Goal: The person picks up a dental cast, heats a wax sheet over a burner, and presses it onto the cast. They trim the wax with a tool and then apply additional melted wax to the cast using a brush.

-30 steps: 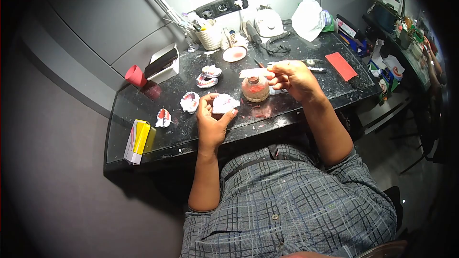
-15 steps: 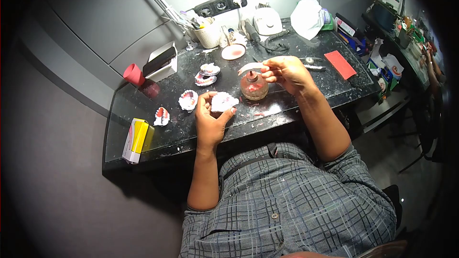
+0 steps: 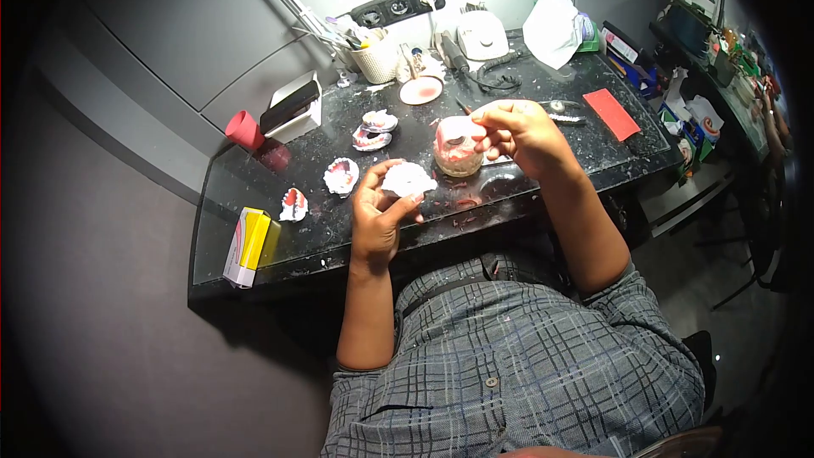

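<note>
My left hand (image 3: 379,216) holds a white dental cast (image 3: 409,180) between thumb and fingers above the front of the black desk. My right hand (image 3: 519,134) pinches a thin pale pink strip (image 3: 459,128), which hangs curved over the glass burner (image 3: 458,159). The strip hides the burner's top, so a flame cannot be made out. Pink scraps lie near the burner's base. To the left stand a cast with a pink inside (image 3: 341,177), a smaller red-and-white piece (image 3: 294,204) and a pair of stacked casts (image 3: 375,130).
A yellow and white box (image 3: 248,246) sits on the desk's left end, with a red cup (image 3: 244,130) behind it. At the back are a brush holder (image 3: 376,61) and a white device (image 3: 482,37). A red sheet (image 3: 611,114) lies right. A person's arm shows far right.
The pink strip has turned from edge-on to a broader face and sits lower over the burner. My left hand still holds the white cast. The whole view has shifted slightly.
</note>
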Demonstrator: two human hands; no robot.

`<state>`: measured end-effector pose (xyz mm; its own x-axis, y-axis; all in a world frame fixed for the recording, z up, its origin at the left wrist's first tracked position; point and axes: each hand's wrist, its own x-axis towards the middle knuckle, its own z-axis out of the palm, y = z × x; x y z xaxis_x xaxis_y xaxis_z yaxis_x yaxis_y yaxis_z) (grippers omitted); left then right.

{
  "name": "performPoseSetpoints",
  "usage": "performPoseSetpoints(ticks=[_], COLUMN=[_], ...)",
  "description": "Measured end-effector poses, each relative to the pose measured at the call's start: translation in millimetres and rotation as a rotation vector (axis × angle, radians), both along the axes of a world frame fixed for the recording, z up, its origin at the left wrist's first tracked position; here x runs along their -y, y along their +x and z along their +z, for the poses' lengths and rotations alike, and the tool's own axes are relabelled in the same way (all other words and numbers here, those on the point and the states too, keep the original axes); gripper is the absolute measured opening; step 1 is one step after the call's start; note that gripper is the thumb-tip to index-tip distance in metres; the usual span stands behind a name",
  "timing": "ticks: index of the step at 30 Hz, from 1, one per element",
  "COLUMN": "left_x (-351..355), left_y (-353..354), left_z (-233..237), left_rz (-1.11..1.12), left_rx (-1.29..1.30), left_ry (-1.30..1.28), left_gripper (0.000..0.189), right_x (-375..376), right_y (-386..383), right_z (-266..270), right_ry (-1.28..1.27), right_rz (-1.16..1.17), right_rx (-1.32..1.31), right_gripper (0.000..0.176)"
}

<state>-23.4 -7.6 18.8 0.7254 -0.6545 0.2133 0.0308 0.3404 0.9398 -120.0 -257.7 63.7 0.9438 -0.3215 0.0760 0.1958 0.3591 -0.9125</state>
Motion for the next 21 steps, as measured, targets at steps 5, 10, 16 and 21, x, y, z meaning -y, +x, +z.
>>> performPoseSetpoints(ticks=[5,10,16,21], left_x=[2.0,4.8,2.7,5.9], left_y=[-19.9,-28.0,-25.9,-28.0], left_z=[7.7,11.0,6.7,0.5], left_rz=[-0.203,-0.280,-0.304,-0.192], left_rx=[-0.135,-0.232,-0.338,-0.173], left_ry=[-0.077,-0.195,-0.248,-0.119], left_gripper=[0.057,0.067,0.061,0.041], right_x=[-26.3,-36.5,-32.8,-27.2], right_y=[-17.3,-13.7,-14.1,-24.9], right_z=[14.6,4.9,-12.9,-12.1], right_ry=[-0.196,-0.193,-0.322,-0.409], right_rz=[0.150,0.257,0.190,0.148], right_rx=[0.109,0.169,0.047,-0.092], right_gripper=[0.023,0.018,0.013,0.012])
